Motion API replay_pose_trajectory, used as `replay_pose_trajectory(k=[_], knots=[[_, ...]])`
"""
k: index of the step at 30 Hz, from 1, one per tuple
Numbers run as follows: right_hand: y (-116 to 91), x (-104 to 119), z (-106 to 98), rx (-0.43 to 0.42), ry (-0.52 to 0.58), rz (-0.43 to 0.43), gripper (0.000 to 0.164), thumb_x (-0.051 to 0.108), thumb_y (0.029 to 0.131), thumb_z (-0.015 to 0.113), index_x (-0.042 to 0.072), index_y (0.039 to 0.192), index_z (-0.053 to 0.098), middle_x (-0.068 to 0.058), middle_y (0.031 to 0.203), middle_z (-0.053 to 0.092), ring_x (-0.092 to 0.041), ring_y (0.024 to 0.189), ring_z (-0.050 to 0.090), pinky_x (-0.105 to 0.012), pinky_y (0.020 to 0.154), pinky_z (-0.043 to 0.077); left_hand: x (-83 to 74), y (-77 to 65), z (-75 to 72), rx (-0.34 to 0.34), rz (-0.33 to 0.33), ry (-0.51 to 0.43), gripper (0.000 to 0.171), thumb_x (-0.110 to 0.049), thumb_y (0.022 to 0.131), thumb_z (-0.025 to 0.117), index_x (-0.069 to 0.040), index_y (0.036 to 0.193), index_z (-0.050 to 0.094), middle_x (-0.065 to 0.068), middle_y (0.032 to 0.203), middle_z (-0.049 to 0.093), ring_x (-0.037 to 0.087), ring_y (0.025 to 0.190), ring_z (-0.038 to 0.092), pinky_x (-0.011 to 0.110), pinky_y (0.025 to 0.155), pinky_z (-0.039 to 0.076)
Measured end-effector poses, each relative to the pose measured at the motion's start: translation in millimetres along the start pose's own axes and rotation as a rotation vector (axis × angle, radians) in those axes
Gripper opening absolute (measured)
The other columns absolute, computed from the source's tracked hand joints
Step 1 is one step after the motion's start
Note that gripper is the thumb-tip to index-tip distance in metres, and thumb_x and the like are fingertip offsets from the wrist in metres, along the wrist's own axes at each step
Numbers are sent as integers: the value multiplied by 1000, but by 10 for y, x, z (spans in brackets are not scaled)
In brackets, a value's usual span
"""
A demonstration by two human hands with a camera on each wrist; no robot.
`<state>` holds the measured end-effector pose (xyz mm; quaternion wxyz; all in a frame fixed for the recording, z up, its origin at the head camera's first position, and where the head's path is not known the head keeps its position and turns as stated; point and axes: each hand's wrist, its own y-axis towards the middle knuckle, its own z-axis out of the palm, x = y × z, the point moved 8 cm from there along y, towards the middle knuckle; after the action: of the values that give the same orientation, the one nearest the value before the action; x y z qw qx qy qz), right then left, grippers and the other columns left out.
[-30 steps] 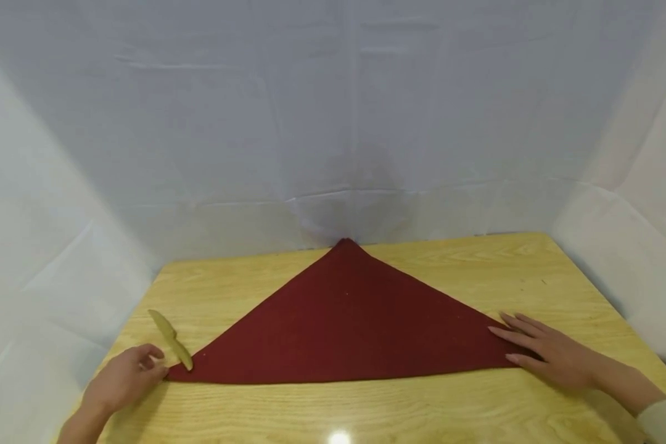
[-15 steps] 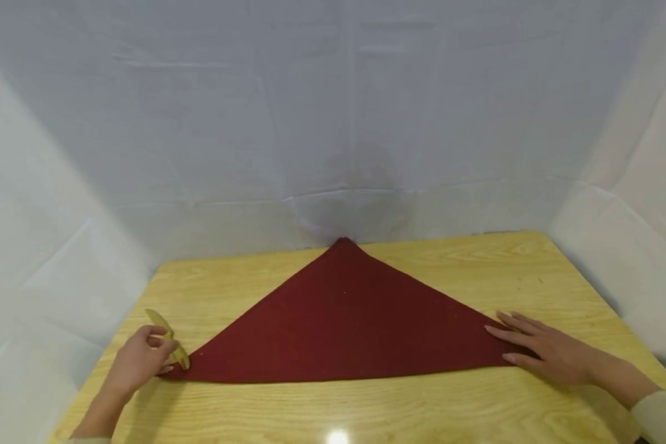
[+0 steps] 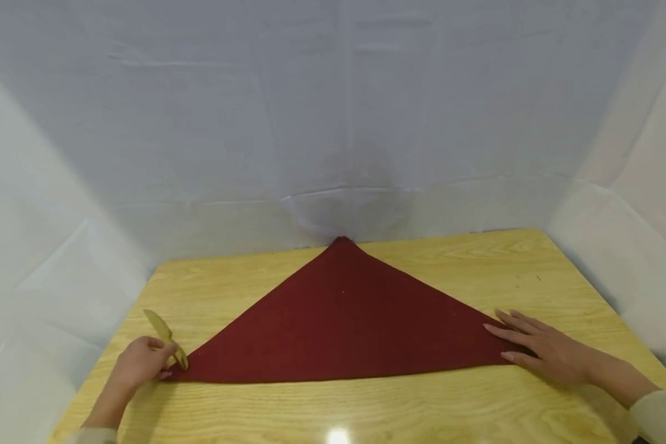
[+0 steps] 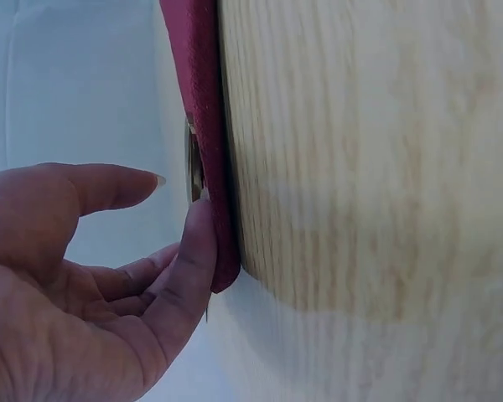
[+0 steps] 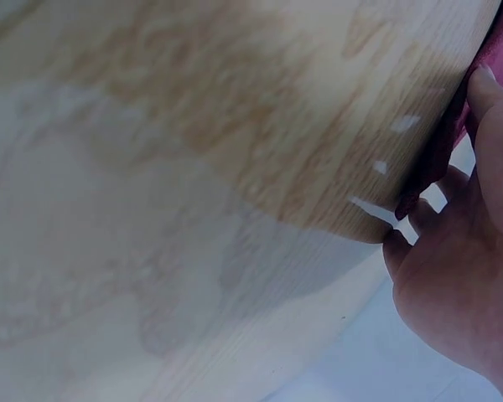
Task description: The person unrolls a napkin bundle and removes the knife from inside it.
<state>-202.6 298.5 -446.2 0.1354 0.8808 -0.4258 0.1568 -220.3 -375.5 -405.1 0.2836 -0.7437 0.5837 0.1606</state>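
Note:
A dark red cloth [image 3: 333,327] lies on the table as a wide triangle, its peak at the back. Near its left corner is a gold knife [image 3: 159,325], with the lower end on the cloth. My left hand [image 3: 137,364] is at the knife's lower end, fingers bent and partly covering it. In the left wrist view one fingertip [image 4: 203,205] touches beside the knife at the cloth's edge, while another digit stays apart from it. My right hand [image 3: 557,357] rests with spread fingers on the cloth's right corner, hiding that tip.
The table [image 3: 366,410] has a light wood-grain top. White sheeting [image 3: 333,123] hangs behind it, and more covers the left and right sides. The cloth's peak reaches the table's back edge.
My left hand has moved right, from beside the cloth's left tip to the knife. My right hand stays on the cloth. The knife and cloth look nearly unmoved.

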Motion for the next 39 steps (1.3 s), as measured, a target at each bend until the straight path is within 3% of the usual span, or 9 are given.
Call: replay_pose_trajectory(k=[1, 5, 10, 15, 22, 25, 28, 31, 39], knots=[[-1, 1, -3, -5, 5, -5, 48, 26, 99, 54, 21, 145, 45, -16, 149, 35, -35, 138, 24, -11, 106, 7, -3, 11, 0, 5, 0, 21, 39, -23, 95, 53, 16, 98, 58, 7, 71, 65, 16, 58, 66, 27, 61, 51], [-2, 15, -5, -7, 11, -16, 48, 26, 99, 53, 20, 146, 44, -17, 149, 34, -32, 140, 21, -5, 101, 1, -18, 34, -3, 10, 5, 130, 39, -29, 94, 56, -3, 66, 63, 1, 55, 58, 15, 52, 61, 30, 58, 47], [8, 33, -17, -6, 16, -15, 47, 25, 100, 53, 19, 146, 44, -19, 149, 34, -39, 137, 24, -6, 102, 0, -41, 91, -25, -21, 10, 227, 41, -33, 88, 60, -9, 56, 60, -1, 46, 56, 16, 46, 58, 33, 50, 46], [9, 29, -21, -6, 16, -8, 47, 24, 99, 54, 19, 145, 44, -20, 148, 34, -49, 131, 29, -4, 100, -2, -72, 183, -53, -28, 20, 296, 37, -33, 84, 62, -9, 56, 56, 2, 50, 56, 19, 50, 57, 38, 50, 46], [7, 36, -9, -46, -10, -49, 47, 20, 98, 55, 17, 145, 45, -22, 147, 35, -48, 130, 31, -7, 103, -1, -94, 284, -16, -13, 33, 305, 33, -29, 82, 65, -9, 56, 62, 0, 50, 56, 18, 49, 54, 35, 48, 43], [11, 29, -6, -53, -8, -45, 47, 20, 98, 55, 17, 145, 45, -21, 147, 35, -50, 130, 31, -7, 103, -1, -177, 323, 16, -26, 103, 315, 27, -23, 82, 64, -10, 59, 66, -1, 52, 57, 18, 51, 53, 36, 50, 44], [6, 23, -4, -54, -6, -31, 47, 20, 99, 55, 18, 145, 45, -20, 148, 35, -50, 129, 31, -7, 103, -1, -288, 351, 42, -52, 194, 333, 18, -19, 83, 64, -4, 76, 71, 5, 66, 65, 25, 62, 58, 43, 58, 48], [6, 27, -6, -63, -6, -26, 47, 21, 98, 55, 18, 144, 46, -19, 148, 35, -50, 130, 31, -7, 103, -1, -340, 337, 71, -72, 264, 326, 24, -17, 85, 66, 4, 94, 70, 13, 82, 69, 34, 75, 63, 49, 68, 50], [-3, 48, -24, -102, -32, -72, 48, 17, 98, 55, 15, 144, 45, -12, 152, 32, -29, 140, 20, -9, 105, 0, -303, 202, 106, -72, 346, 279, 32, -21, 81, 76, 6, 98, 69, 14, 87, 71, 32, 82, 68, 45, 71, 53]])
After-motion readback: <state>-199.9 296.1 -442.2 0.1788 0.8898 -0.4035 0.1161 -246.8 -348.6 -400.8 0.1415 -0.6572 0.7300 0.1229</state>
